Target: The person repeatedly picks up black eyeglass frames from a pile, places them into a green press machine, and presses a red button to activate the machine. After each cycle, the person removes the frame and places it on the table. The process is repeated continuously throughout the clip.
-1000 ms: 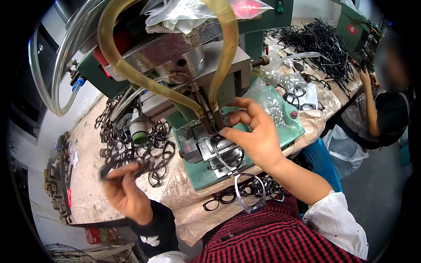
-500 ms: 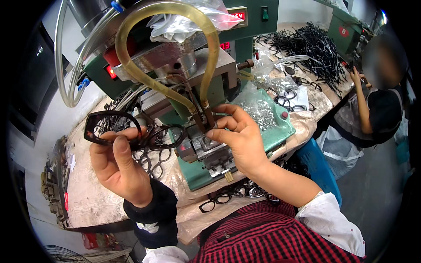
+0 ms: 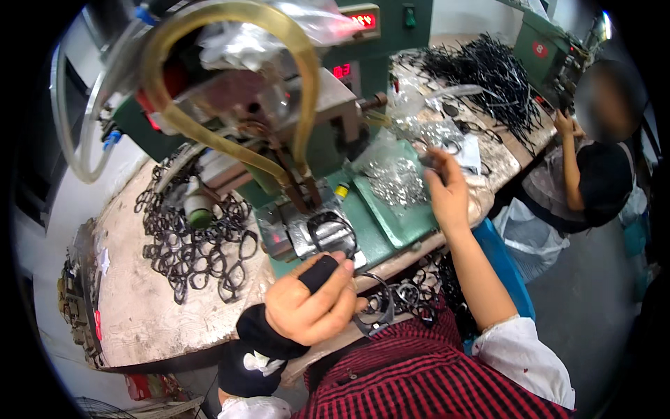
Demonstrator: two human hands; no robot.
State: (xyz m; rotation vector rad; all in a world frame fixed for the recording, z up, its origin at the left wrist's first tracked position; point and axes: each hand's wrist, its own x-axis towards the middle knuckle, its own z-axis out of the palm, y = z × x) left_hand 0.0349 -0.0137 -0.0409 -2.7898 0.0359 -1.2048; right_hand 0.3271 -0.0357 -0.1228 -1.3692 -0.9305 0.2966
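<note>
My left hand (image 3: 310, 300) is closed on a dark eyeglass frame (image 3: 377, 325), just in front of the machine's metal jig (image 3: 300, 235). One rim hangs by the fingers toward my apron; another round rim lies over the jig, under the machine's two dark prongs (image 3: 304, 195). A black cover wraps one of my left fingers. My right hand (image 3: 450, 192) is over the right edge of a green tray (image 3: 391, 227) with its fingers apart and nothing visible in them. Small shiny metal parts (image 3: 396, 183) lie heaped in that tray.
A yellowish hose (image 3: 307, 63) loops above the jig. Many black eyeglass frames (image 3: 199, 248) are piled left on the worn table (image 3: 146, 314). Dark thin strips (image 3: 492, 87) are heaped at the back right. A co-worker (image 3: 593, 167) sits at right, beyond a blue crate (image 3: 504, 269).
My left hand has moved right and down with the eyeglass frame to the front of the jig. My right hand has left the prongs and moved right to the tray.
</note>
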